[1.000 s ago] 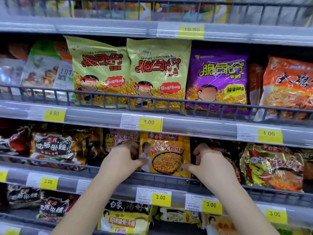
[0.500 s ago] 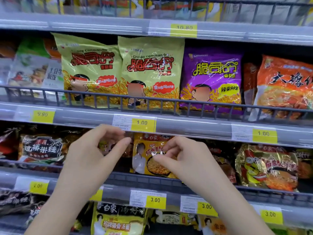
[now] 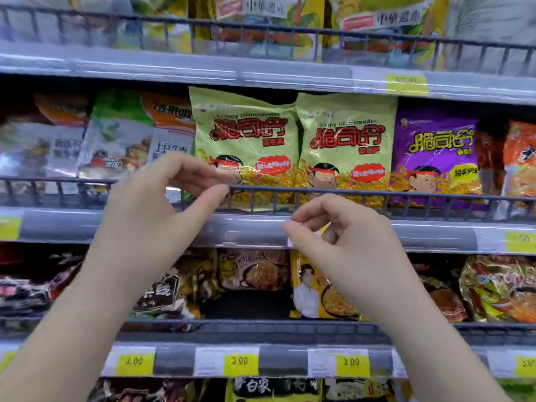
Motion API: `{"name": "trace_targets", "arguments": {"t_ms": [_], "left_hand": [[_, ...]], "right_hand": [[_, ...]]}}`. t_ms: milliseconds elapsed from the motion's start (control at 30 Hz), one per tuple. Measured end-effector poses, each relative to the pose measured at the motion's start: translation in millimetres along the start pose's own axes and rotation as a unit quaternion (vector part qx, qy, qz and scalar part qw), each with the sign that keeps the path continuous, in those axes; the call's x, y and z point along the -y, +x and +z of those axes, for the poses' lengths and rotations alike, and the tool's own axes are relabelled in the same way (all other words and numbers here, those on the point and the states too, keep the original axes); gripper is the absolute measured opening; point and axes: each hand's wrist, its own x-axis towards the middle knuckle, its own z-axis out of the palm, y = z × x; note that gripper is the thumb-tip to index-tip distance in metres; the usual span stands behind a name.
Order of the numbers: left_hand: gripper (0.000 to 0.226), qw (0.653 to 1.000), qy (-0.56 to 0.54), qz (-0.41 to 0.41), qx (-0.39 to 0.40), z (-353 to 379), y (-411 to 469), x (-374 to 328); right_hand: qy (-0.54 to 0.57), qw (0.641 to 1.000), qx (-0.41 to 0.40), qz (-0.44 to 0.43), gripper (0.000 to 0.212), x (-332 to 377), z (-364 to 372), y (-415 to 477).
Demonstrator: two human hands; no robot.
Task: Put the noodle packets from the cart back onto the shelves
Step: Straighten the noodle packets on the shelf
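Note:
A yellow noodle packet [image 3: 316, 288] stands upright on the lower shelf behind its wire rail [image 3: 261, 324], with a dark gap to its left. My left hand [image 3: 156, 204] hovers in front of the middle shelf's rail, fingers loosely curled and holding nothing. My right hand [image 3: 345, 242] is raised in front of the shelf's price strip, above the yellow packet, fingers loosely bent and empty. Two green snack-noodle packets [image 3: 246, 146] stand on the middle shelf behind my left hand's fingertips. The cart is out of view.
A purple packet [image 3: 435, 161] and orange packets [image 3: 519, 163] stand right of the green ones. Brown and dark packets [image 3: 252, 271] fill the lower shelf's left; a gold packet [image 3: 499, 288] sits at its right. Wire rails front every shelf. Yellow price tags [image 3: 240, 361] line the edges.
Both hands have pulled back from the yellow packet on the lower shelf and risen to the middle shelf's height. The camera has tilted upward.

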Motion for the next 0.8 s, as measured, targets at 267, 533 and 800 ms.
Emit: {"name": "trace_targets", "arguments": {"t_ms": [267, 533, 800], "left_hand": [[0.029, 0.995, 0.091, 0.023, -0.031, -6.3, 37.6, 25.4], [0.027, 0.995, 0.103, -0.019, 0.0, -1.8, 49.8, 27.2], [0.018, 0.996, 0.072, -0.047, -0.012, 2.1, 56.6, 24.4]], "right_hand": [[-0.08, 0.989, -0.121, -0.036, 0.012, 12.3, -0.3, 35.2], [-0.175, 0.976, -0.13, -0.02, 0.017, 12.4, -6.7, 51.8], [-0.221, 0.966, -0.13, -0.031, 0.027, 13.2, -11.7, 60.6]]}}
